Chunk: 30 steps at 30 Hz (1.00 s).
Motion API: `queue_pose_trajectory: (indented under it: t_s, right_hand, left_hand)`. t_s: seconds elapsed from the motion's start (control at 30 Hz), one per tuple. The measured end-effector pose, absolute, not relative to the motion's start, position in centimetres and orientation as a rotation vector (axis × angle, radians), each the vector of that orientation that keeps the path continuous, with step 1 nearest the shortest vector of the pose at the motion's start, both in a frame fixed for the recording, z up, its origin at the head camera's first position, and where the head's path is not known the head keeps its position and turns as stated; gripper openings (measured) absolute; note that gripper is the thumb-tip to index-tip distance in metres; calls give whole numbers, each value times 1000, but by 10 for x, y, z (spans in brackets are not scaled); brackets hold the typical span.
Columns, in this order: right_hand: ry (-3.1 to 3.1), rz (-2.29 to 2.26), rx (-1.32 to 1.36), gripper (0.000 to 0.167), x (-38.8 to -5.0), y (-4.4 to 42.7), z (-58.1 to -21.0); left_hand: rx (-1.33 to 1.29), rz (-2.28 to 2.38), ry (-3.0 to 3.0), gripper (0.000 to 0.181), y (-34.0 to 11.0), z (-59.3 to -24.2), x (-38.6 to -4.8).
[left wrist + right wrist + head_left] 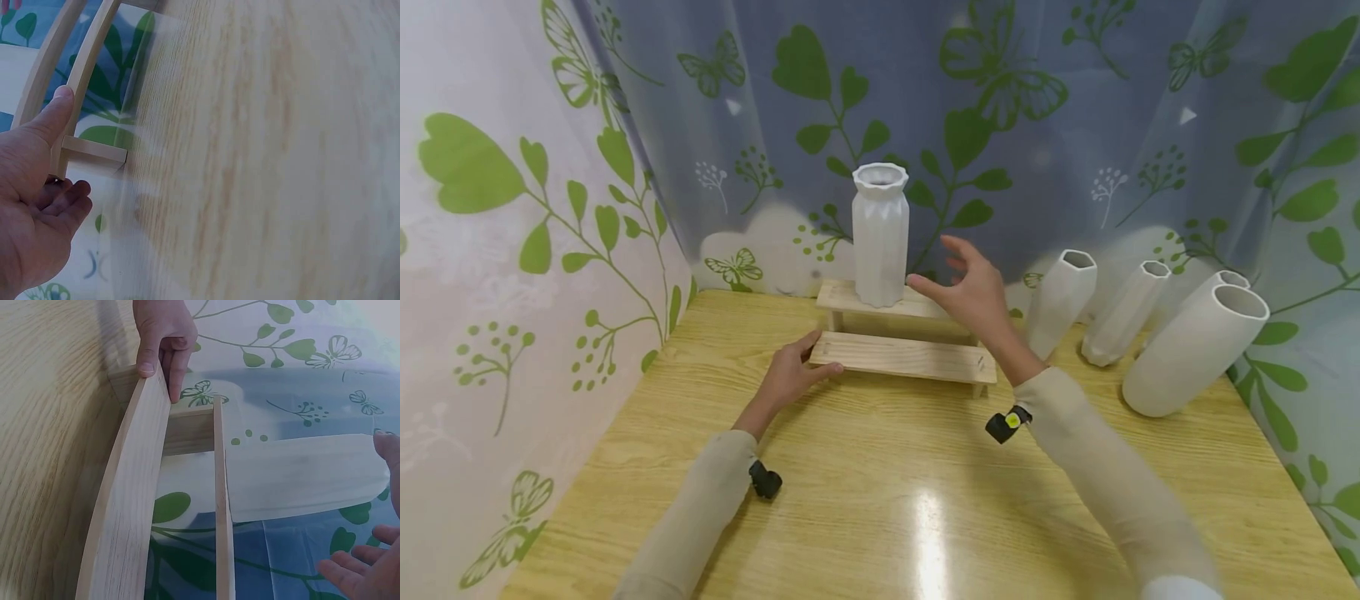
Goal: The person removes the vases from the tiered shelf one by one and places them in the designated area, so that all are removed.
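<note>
A white ribbed vase with a scalloped rim stands upright on the upper tier of a two-tier wooden stand. My left hand grips the left end of the lower board, thumb over its front edge. In the left wrist view, that hand has its thumb along the board and its fingers near the end. Beside the vase, on its right, my right hand has thumb and fingers spread. The right wrist view shows this hand near the vase, holding nothing.
On the right of the wooden table stand more white vases: one with an angular mouth, a slim one and a wide round-mouthed one partly covering another. A patterned curtain hangs behind.
</note>
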State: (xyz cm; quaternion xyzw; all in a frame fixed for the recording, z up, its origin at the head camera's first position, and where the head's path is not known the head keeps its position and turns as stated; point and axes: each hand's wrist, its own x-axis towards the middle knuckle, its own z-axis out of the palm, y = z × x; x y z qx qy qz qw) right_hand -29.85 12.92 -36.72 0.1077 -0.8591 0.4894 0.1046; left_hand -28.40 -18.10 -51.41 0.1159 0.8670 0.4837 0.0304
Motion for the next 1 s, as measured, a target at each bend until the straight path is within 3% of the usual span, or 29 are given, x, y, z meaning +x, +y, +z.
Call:
queue_pose_trajectory:
  t_s: [1.0]
  right_hand:
    - [-2458, 1515, 255, 98, -334, 77, -358]
  left_hand:
    - [343, 1473, 2684, 92, -181, -515, -285]
